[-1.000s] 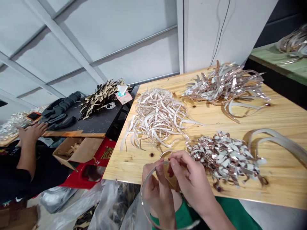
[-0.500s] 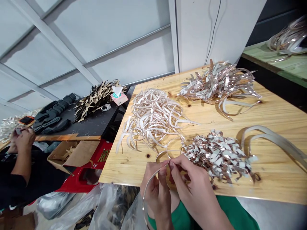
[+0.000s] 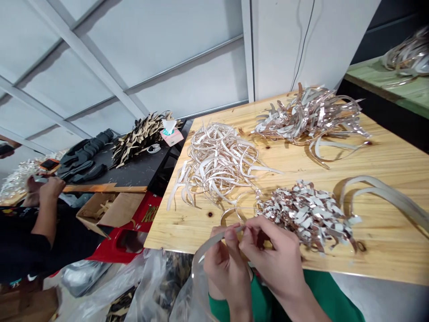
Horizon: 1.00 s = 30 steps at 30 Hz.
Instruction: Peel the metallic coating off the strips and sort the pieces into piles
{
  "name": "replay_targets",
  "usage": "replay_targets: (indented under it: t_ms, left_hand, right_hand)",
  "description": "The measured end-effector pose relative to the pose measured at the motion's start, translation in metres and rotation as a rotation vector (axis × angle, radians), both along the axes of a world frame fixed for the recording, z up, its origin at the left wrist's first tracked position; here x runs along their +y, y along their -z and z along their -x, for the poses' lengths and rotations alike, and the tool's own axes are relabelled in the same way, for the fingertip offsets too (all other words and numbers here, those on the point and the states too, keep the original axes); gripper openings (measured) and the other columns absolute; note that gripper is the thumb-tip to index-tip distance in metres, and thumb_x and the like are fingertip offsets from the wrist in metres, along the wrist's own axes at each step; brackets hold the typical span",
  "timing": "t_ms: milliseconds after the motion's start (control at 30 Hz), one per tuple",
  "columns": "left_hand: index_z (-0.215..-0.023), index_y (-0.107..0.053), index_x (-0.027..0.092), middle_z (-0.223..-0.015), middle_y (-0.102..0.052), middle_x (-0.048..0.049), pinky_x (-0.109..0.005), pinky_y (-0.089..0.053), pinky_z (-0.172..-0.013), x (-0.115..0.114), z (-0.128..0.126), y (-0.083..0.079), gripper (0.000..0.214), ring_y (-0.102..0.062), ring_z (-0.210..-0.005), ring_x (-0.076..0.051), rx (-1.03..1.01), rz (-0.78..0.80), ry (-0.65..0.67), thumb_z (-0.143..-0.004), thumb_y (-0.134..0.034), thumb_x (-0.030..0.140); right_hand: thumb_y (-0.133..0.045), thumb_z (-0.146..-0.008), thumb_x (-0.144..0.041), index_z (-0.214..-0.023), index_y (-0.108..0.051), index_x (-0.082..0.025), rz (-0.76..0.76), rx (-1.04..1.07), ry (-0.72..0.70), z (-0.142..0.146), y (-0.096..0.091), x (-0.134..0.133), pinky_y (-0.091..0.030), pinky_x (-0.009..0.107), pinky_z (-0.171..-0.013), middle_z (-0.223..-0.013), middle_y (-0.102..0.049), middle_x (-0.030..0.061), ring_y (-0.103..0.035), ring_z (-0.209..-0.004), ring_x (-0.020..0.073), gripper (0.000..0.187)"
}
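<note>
My left hand is closed, pinching a thin pale strip between thumb and fingers. The strip curves down on the left past the table's front edge. Beside it my right hand is closed too, its fingertips pinching the same strip close to the left thumb. Beyond my hands lies a tangled heap of long pale strips with rose-gold edges. Just right of my right hand is a pile of short shiny strip pieces; a few long pale strips arch out beside it.
Shiny long strips lie at the back of the wooden table. On the left, a dark table holds black-and-tan pieces, a tissue pack and dark grey parts. A co-worker's hands are there, above a cardboard box.
The strip in my hands has turned from edge-on to showing its flat pale face. My hands have stayed close together. At far left, another person's hand has come into view.
</note>
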<state>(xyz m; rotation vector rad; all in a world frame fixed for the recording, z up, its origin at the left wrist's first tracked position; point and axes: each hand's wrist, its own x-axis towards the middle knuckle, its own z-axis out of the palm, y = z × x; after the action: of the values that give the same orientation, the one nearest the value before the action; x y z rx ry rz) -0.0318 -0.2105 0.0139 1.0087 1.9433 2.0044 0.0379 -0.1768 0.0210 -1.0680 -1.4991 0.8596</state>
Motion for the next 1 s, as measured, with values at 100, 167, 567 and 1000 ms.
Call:
replay_targets:
  t_ms: [100,167,567,1000]
  left_hand:
    - [-0.082,-0.08,0.019,-0.076,-0.079,-0.005,-0.025,-0.061,-0.064,0.001,-0.003,-0.003,0.031,-0.075,-0.068,-0.02,-0.047,-0.002,-0.006,-0.1,-0.071,0.042]
    - [-0.083,-0.08,0.018,-0.075,-0.079,-0.0054,-0.025,-0.06,-0.062,0.001,-0.002,-0.006,0.032,-0.074,-0.067,-0.02,-0.034,0.012,-0.012,-0.1,-0.07,0.043]
    - [-0.08,-0.076,0.019,-0.075,-0.078,-0.0068,-0.029,-0.058,-0.065,-0.009,0.021,-0.001,0.04,-0.074,-0.069,-0.022,0.087,0.169,0.013,-0.098,-0.069,0.054]
    - [-0.089,-0.06,0.023,-0.074,-0.059,0.0012,-0.026,-0.045,-0.062,-0.028,0.028,-0.021,0.035,-0.057,-0.065,-0.017,0.19,0.283,0.437,-0.107,-0.053,0.052]
  right_hand:
    - [-0.059,-0.09,-0.017,-0.077,-0.063,-0.022,-0.003,-0.029,-0.002,0.0,0.0,-0.001,-0.044,0.02,-0.051,-0.059,-0.054,-0.0058,-0.051,-0.049,0.0106,0.014]
    - [-0.059,-0.093,-0.02,-0.077,-0.063,-0.022,0.025,-0.045,-0.024,-0.003,-0.001,0.001,-0.043,0.021,-0.05,-0.058,-0.053,-0.0058,-0.051,-0.048,0.0108,0.017]
    - [-0.053,-0.101,-0.024,-0.086,-0.072,-0.022,0.055,-0.087,-0.254,-0.012,-0.007,0.002,-0.047,0.024,-0.057,-0.067,-0.07,-0.0014,-0.062,-0.055,0.0142,0.024]
    - [-0.058,-0.102,-0.028,-0.085,-0.066,-0.023,0.009,-0.046,-0.495,-0.039,-0.016,0.001,-0.045,0.024,-0.055,-0.063,-0.059,-0.0041,-0.058,-0.055,0.0139,0.019]
